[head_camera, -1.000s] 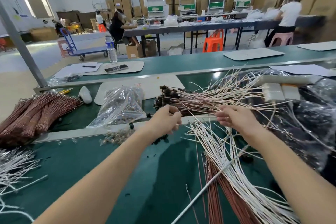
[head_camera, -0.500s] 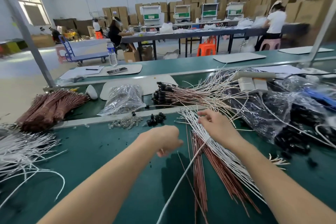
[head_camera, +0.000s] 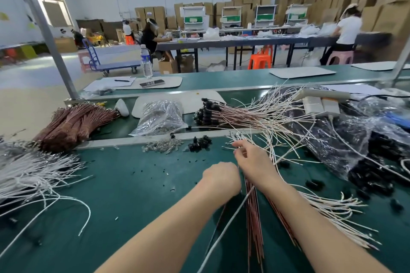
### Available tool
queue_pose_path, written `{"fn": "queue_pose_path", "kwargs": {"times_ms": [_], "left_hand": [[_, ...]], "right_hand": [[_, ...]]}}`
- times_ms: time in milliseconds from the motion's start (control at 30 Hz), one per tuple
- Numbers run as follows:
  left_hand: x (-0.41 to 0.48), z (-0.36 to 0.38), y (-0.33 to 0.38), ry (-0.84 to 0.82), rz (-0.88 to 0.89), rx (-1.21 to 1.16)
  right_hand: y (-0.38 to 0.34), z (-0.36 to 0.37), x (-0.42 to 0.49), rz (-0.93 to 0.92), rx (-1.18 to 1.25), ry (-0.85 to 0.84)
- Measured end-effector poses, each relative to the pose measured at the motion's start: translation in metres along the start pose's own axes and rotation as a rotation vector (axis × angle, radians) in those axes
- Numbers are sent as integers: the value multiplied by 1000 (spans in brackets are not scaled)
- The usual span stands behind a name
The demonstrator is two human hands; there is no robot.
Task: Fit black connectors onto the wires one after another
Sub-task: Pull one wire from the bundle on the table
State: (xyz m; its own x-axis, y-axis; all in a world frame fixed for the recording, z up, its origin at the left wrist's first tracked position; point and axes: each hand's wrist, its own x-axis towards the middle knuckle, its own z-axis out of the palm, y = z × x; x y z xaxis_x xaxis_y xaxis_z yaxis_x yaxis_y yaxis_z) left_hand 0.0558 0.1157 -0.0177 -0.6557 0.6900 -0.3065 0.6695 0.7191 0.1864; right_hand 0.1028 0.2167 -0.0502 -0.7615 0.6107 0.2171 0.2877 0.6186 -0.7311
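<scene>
My right hand (head_camera: 251, 163) pinches the tips of thin white wires (head_camera: 321, 204) that fan out over the green mat, beside a strip of brown wires (head_camera: 255, 224). My left hand (head_camera: 221, 178) is just left of it, its fingers curled under. Whatever it holds is hidden. A small heap of loose black connectors (head_camera: 199, 143) lies beyond both hands, with a heap of metal terminals (head_camera: 163, 146) to its left. Wires fitted with black connectors (head_camera: 208, 111) are piled on the middle belt.
A clear bag of terminals (head_camera: 159, 117) and a brown wire bundle (head_camera: 73, 122) sit at the back left. White wires (head_camera: 33, 173) spread at the left edge. A dark plastic bag of connectors (head_camera: 355, 150) fills the right. People work at far tables.
Both hands came back from the finished pile on the middle belt to the wires on the near mat. My left hand closed into a fist and now sits beside my right.
</scene>
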Motion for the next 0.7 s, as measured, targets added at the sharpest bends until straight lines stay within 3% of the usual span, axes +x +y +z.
{"fn": "queue_pose_path", "kwargs": {"times_ms": [67, 200, 267, 333, 500, 700], "left_hand": [[13, -12, -18, 84, 15, -258], [28, -43, -82, 465, 30, -1277], [33, -41, -112, 662, 22, -1637], [37, -28, -129, 718, 16, -1877], [43, 4, -151, 709, -42, -2136], [49, 27, -154, 688, 85, -1753]], "right_hand": [[0, 2, 0, 2, 23, 14], [2, 4, 6, 2, 76, 14], [-5, 15, 7, 6, 216, -78], [-15, 31, 8, -12, 273, -188], [-24, 70, 12, -41, 291, -153], [-32, 84, 27, -154, 215, -166]]}}
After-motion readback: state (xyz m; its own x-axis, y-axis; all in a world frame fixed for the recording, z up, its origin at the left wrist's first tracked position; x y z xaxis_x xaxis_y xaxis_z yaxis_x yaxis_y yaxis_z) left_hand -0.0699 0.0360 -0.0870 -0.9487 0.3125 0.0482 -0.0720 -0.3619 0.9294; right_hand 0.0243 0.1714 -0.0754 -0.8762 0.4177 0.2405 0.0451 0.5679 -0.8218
